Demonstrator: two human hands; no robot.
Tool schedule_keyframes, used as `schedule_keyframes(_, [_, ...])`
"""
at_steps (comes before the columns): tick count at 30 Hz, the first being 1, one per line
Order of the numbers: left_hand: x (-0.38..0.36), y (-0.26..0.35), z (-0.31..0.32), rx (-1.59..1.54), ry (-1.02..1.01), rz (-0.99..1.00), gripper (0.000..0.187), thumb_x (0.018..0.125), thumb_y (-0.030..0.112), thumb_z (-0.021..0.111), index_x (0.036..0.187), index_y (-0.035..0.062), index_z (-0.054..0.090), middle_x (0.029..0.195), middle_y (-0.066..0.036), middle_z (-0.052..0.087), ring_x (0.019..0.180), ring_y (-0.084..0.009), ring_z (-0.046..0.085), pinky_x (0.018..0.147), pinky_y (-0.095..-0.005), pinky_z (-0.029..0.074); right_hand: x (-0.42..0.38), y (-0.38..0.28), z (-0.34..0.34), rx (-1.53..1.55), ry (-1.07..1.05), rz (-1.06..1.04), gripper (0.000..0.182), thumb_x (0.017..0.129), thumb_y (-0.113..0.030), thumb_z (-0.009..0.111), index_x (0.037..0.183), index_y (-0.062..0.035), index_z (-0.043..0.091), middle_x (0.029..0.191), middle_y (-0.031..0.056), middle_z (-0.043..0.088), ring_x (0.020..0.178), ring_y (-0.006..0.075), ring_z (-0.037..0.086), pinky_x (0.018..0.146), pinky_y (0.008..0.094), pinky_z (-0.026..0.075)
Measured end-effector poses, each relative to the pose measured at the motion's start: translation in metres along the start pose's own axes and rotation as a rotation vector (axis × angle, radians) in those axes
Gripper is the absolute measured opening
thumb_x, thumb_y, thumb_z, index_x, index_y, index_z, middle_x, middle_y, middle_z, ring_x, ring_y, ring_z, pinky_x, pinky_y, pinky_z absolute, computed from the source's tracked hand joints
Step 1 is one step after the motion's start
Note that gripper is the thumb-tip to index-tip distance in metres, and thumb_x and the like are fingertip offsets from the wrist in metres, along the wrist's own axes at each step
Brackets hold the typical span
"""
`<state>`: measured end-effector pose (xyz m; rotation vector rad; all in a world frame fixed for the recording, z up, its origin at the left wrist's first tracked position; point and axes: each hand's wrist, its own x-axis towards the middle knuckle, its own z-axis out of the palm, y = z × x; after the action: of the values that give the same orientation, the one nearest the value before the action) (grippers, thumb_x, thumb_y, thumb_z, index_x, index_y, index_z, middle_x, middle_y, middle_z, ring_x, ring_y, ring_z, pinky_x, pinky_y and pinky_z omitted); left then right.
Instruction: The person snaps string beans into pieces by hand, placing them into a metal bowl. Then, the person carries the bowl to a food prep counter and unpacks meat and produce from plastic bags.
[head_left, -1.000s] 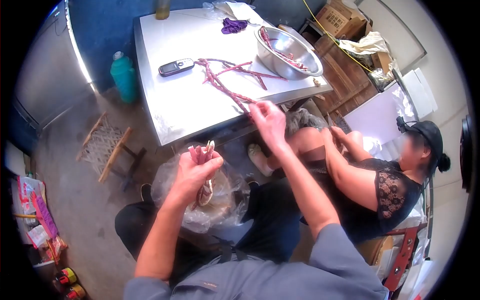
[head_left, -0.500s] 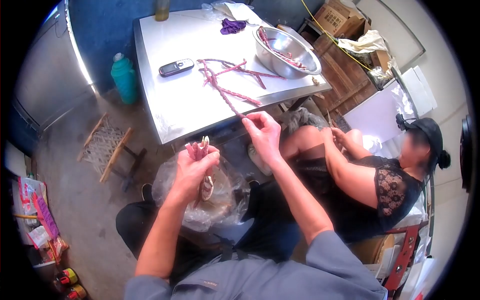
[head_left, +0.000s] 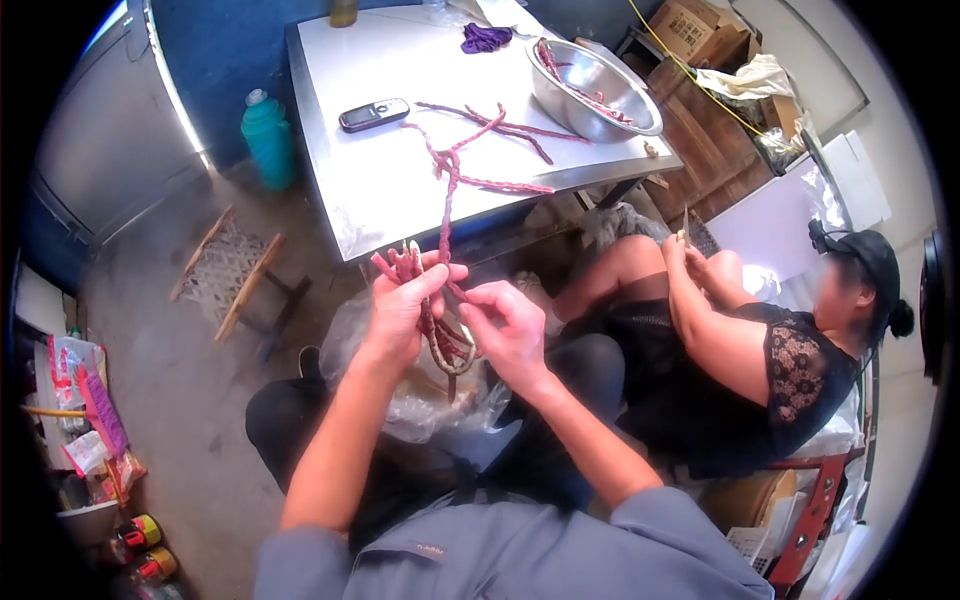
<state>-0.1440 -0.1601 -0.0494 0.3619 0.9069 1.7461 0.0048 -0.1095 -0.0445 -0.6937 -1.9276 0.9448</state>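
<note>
My left hand [head_left: 400, 315] is closed around a bunch of reddish long beans [head_left: 447, 345], with short ends sticking up above the fingers and bent lengths hanging below. One long bean [head_left: 447, 215] runs from the table edge down to my hands, passing by my left fingers. My right hand [head_left: 512, 335] sits just right of the bunch, its thumb and fingers pinched on part of that bean. More long beans [head_left: 515, 130] lie loosely on the white table [head_left: 350, 200]. A clear plastic bag [head_left: 400, 415] rests in my lap beneath the hands.
A steel bowl [head_left: 648, 125] with more beans stands on the table, near a mobile phone [head_left: 374, 115] and a purple cloth [head_left: 486, 38]. Another person [head_left: 700, 340] sits close on the right, hands together. On the floor are a woven stool [head_left: 228, 268] and a teal flask [head_left: 267, 140].
My right hand has come down and left from the table edge to beside my left hand, drawing the long bean toward the bunch. The view has shifted slightly.
</note>
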Motion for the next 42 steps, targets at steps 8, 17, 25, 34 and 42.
schedule_keyframes(8, [-0.006, -0.001, -0.002, -0.007, -0.057, -0.035, 0.027, 0.086, 0.004, 0.063, 0.113, -0.0025, 0.063, 0.104, -0.018, 0.071, 0.055, -0.0099, 0.054, 0.052, -0.0222, 0.046, -0.019, 0.006, -0.011, 0.262, -0.036, 0.344, 0.017, 0.091, -0.004, 0.066, 0.107, 0.0002, 0.065, 0.085, 0.0031, 0.067, 0.069, 0.0073, 0.063, 0.057, 0.0198, 0.05])
schedule_keyframes(17, [-0.003, -0.003, -0.003, 0.038, -0.061, -0.01, 0.027, 0.088, 0.008, 0.064, 0.113, -0.0006, 0.063, 0.103, -0.017, 0.071, 0.054, -0.0101, 0.054, 0.051, -0.023, 0.047, -0.021, 0.003, -0.01, 0.398, 0.015, 0.437, 0.016, 0.093, -0.007, 0.064, 0.106, 0.0015, 0.065, 0.081, 0.002, 0.068, 0.069, 0.0064, 0.064, 0.057, 0.0199, 0.05])
schedule_keyframes(25, [0.003, -0.002, -0.006, -0.029, 0.005, 0.051, 0.019, 0.091, 0.007, 0.063, 0.109, 0.0013, 0.064, 0.101, -0.019, 0.071, 0.054, -0.0099, 0.054, 0.052, -0.0211, 0.046, -0.036, 0.006, -0.022, 0.336, 0.002, 0.415, 0.014, 0.091, -0.006, 0.066, 0.102, 0.0031, 0.067, 0.077, 0.0007, 0.067, 0.066, 0.005, 0.06, 0.057, 0.0208, 0.049])
schedule_keyframes(34, [0.009, 0.014, -0.019, 0.008, 0.067, 0.208, 0.022, 0.095, 0.007, 0.058, 0.116, 0.0011, 0.06, 0.103, -0.019, 0.071, 0.056, -0.0109, 0.054, 0.052, -0.0227, 0.046, -0.072, 0.014, -0.059, 0.376, -0.011, 0.595, 0.015, 0.092, -0.007, 0.065, 0.103, 0.002, 0.067, 0.081, 0.0027, 0.067, 0.064, 0.0076, 0.061, 0.058, 0.0213, 0.049])
schedule_keyframes(42, [0.002, 0.02, -0.015, 0.076, 0.118, 0.316, 0.008, 0.088, 0.002, 0.067, 0.096, 0.0006, 0.067, 0.09, -0.012, 0.071, 0.054, -0.0085, 0.054, 0.05, -0.0202, 0.044, -0.067, 0.022, -0.063, 0.522, 0.173, 0.681, 0.013, 0.095, -0.012, 0.063, 0.101, -0.0011, 0.067, 0.079, 0.0055, 0.066, 0.058, 0.0092, 0.058, 0.055, 0.0218, 0.049])
